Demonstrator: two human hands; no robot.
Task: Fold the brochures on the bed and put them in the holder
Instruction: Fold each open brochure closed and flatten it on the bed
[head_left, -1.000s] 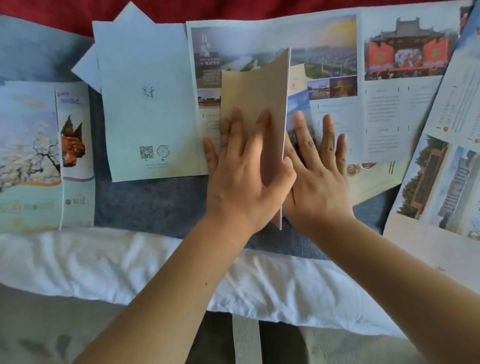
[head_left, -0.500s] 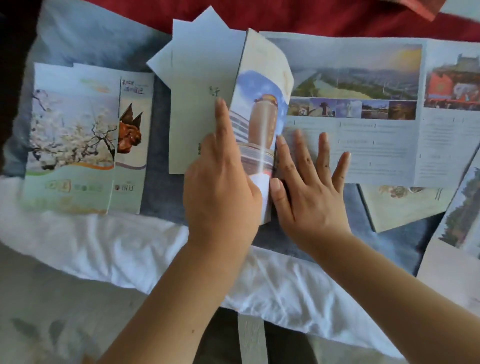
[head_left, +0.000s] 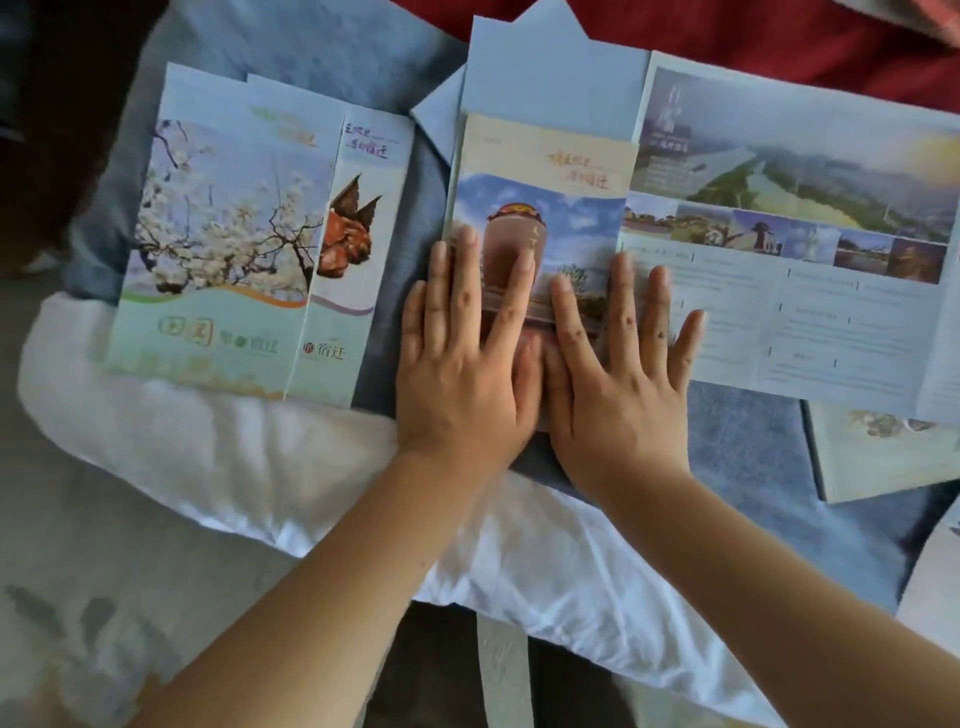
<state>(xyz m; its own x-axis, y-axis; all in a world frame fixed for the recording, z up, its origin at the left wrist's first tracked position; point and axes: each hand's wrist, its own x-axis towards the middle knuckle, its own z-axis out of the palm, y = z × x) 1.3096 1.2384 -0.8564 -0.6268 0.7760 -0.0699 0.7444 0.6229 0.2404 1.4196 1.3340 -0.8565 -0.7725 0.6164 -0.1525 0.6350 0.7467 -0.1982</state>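
A folded brochure (head_left: 550, 176) with a tower picture and a cream top band lies flat on the bed in the middle. My left hand (head_left: 462, 358) presses on its lower left part with straight fingers. My right hand (head_left: 618, 374) lies flat beside it, fingers spread across the brochure's right edge and onto a wide unfolded brochure (head_left: 810, 260). Two folded brochures sit at the left, one with white blossom (head_left: 218, 244) and a narrow one with a brown shape (head_left: 348, 260). No holder is in view.
A pale blue sheet (head_left: 545, 78) lies under the pressed brochure at the back. More brochures lie at the right edge (head_left: 883, 457). A grey-blue blanket (head_left: 753, 467) covers the bed, with a white duvet (head_left: 260, 467) along the front and red fabric (head_left: 779, 36) behind.
The raised panel of the tower brochure has been turned over to the left and laid flat. Both hands now press on it. The view shifted, so everything sits further right.
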